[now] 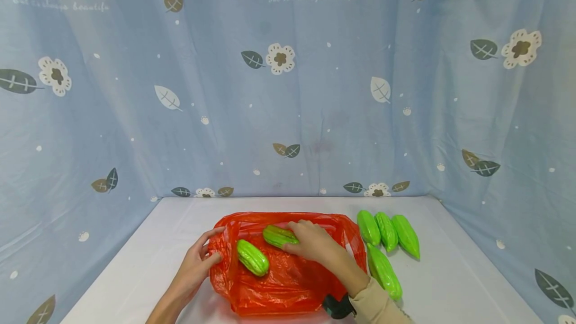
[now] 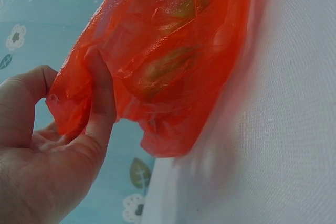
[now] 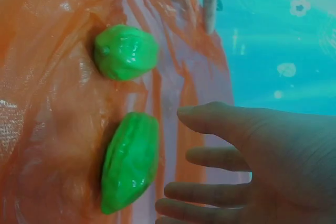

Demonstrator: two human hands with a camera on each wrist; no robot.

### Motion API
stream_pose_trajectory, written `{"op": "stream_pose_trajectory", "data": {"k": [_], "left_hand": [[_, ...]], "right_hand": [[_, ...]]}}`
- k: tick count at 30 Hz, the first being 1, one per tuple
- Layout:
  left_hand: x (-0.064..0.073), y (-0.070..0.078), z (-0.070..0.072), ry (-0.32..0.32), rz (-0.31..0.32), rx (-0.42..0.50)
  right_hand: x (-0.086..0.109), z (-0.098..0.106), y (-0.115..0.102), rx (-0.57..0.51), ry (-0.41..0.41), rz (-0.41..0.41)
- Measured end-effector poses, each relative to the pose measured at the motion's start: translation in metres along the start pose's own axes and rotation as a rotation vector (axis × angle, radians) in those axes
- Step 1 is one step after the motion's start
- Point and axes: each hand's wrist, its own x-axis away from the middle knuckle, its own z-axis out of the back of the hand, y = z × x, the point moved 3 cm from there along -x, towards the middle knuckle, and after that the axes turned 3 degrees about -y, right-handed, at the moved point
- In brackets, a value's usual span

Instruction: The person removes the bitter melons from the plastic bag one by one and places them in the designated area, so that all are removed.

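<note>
A red plastic bag (image 1: pixel 288 284) lies on the white table (image 1: pixel 135 264). Two green gourds lie on it: one at the left (image 1: pixel 252 257), one further back (image 1: pixel 279 236). My left hand (image 1: pixel 212 251) pinches the bag's left edge between thumb and fingers; in the left wrist view the thumb (image 2: pixel 100 93) presses the red bag film (image 2: pixel 173 40). My right hand (image 1: pixel 297 240) hovers open over the bag beside the back gourd. In the right wrist view its fingers (image 3: pixel 210 157) are spread just right of that gourd (image 3: pixel 130 163), a small gap between them. The other gourd (image 3: pixel 126 51) lies beyond.
Several more green gourds lie on the table right of the bag: three side by side (image 1: pixel 387 230) and one nearer (image 1: pixel 384 270). A blue flowered curtain (image 1: pixel 288 89) closes off the back and both sides. A dark wrist strap (image 1: pixel 337 308) shows at my right sleeve.
</note>
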Motion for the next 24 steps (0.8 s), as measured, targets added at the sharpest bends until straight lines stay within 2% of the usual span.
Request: {"op": "stream_pose_trajectory", "data": {"k": [6, 16, 24], "left_hand": [[0.000, 0.000, 0.000, -0.002, -0.001, -0.002], [0.000, -0.001, 0.000, -0.006, -0.010, 0.011], [-0.001, -0.001, 0.000, -0.013, -0.018, 0.014]], "right_hand": [[-0.004, -0.007, -0.001, 0.009, -0.017, 0.001], [-0.011, -0.013, -0.007, 0.063, -0.001, 0.004], [-0.018, -0.019, -0.006, 0.067, 0.009, -0.007]]}}
